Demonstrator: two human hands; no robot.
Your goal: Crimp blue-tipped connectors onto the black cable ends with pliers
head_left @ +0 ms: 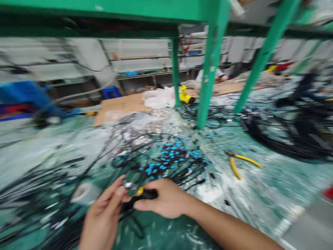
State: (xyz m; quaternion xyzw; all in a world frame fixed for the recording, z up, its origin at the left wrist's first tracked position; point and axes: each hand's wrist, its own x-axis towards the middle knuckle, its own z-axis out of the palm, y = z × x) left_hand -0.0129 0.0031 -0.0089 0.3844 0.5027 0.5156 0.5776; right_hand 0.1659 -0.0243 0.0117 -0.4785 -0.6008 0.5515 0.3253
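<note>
Tool with a rounded black grip and a yellow collar (151, 194) sits in the right hand (169, 198), fingers closed around it, low over the green, film-covered tabletop (283, 189). It looks light and rigid, its grip probably smooth plastic or rubber; the thick black end seems the surest place to hold. Thumb and fingertips of the left hand (102, 211) are drawn together just beside its front end; blur leaves unclear whether they pinch anything. Beyond lie thin black cables with bright blue tips (177, 153), likely flexible and springy, best taken just behind the tips. Yellow-handled metal pliers (247, 160) rest splayed to the right, stiff and likely heavier toward their jaws.
</note>
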